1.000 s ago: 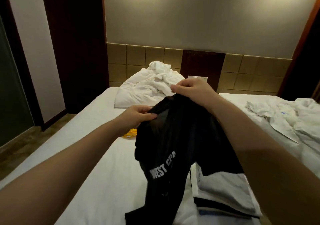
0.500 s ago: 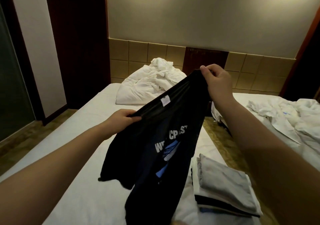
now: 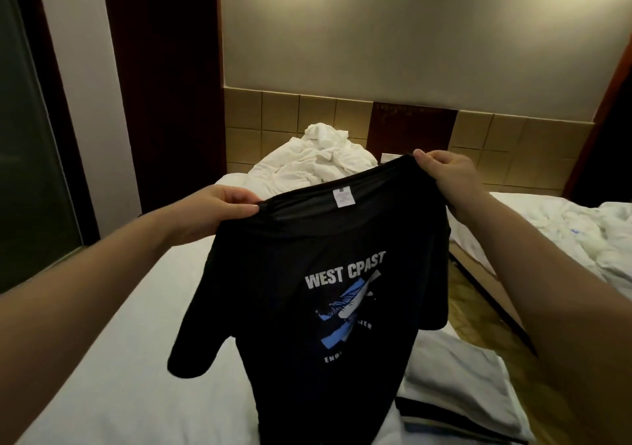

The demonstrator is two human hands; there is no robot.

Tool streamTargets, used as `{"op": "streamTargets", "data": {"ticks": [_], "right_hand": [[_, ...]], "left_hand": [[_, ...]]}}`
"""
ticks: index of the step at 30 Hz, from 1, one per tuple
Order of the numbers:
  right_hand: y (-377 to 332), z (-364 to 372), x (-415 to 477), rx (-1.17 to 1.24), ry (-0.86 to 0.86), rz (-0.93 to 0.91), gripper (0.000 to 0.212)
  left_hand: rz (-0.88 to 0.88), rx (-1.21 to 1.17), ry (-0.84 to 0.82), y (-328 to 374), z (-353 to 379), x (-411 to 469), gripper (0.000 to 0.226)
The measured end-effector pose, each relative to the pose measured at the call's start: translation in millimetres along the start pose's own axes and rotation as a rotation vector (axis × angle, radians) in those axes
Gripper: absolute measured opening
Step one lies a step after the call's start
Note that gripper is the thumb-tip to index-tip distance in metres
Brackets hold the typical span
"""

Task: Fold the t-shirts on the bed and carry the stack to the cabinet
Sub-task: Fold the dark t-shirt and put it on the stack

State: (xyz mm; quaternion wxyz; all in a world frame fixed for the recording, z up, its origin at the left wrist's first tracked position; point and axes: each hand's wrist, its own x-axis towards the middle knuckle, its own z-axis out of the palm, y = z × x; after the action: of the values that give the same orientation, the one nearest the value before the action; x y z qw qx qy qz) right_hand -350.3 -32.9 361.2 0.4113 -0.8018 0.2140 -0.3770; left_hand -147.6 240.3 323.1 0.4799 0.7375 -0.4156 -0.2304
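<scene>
A black t-shirt [image 3: 294, 294] with a white and blue print hangs spread out in the air over the white bed [image 3: 119, 359]. My left hand [image 3: 208, 212] pinches its left shoulder seam beside the collar. My right hand [image 3: 444, 167] pinches the right shoulder, held a little higher. The shirt's lower part drapes down in front of me. A stack of folded shirts [image 3: 455, 386], grey on top with dark ones beneath, lies on the bed at the lower right, partly hidden by the black shirt.
A rumpled white duvet [image 3: 318, 160] is heaped at the head of the bed. A second bed with crumpled white linen [image 3: 581, 236] stands to the right across a narrow floor gap [image 3: 472, 311]. Dark wooden panels and a glass door [image 3: 30, 157] line the left.
Both hands have pulled apart and lifted, so the bunched black shirt now hangs open and flat with its print facing me. My left hand rose most.
</scene>
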Motion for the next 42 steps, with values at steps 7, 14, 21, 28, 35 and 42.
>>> {"op": "streamTargets", "data": {"ticks": [7,14,21,28,35,42], "right_hand": [[-9.5,-2.3,1.4,-0.221,-0.098,-0.115,0.029],[-61.3,-22.7,21.6,-0.047,0.082,-0.29,0.031],[-85.3,-18.9,23.2,0.063,0.075,-0.292,0.028],[-91.6,-36.2,24.5,-0.177,0.0,-0.343,0.03],[-99.2,-52.6,28.1,-0.238,-0.019,-0.35,0.031],[-78.0,-57.2,24.5,-0.072,-0.435,0.048,0.02]], "left_hand": [[0.227,0.375,0.265,29.6,-13.9,2.8,0.017],[0.557,0.486,0.654,86.4,-42.0,1.9,0.018],[0.492,0.103,0.702,99.3,-47.5,4.0,0.014],[0.455,0.176,0.528,109.1,-58.2,-9.7,0.024],[0.308,0.115,0.268,119.2,-64.2,-13.2,0.023],[0.107,0.096,0.191,103.0,-60.3,-17.2,0.026]]}}
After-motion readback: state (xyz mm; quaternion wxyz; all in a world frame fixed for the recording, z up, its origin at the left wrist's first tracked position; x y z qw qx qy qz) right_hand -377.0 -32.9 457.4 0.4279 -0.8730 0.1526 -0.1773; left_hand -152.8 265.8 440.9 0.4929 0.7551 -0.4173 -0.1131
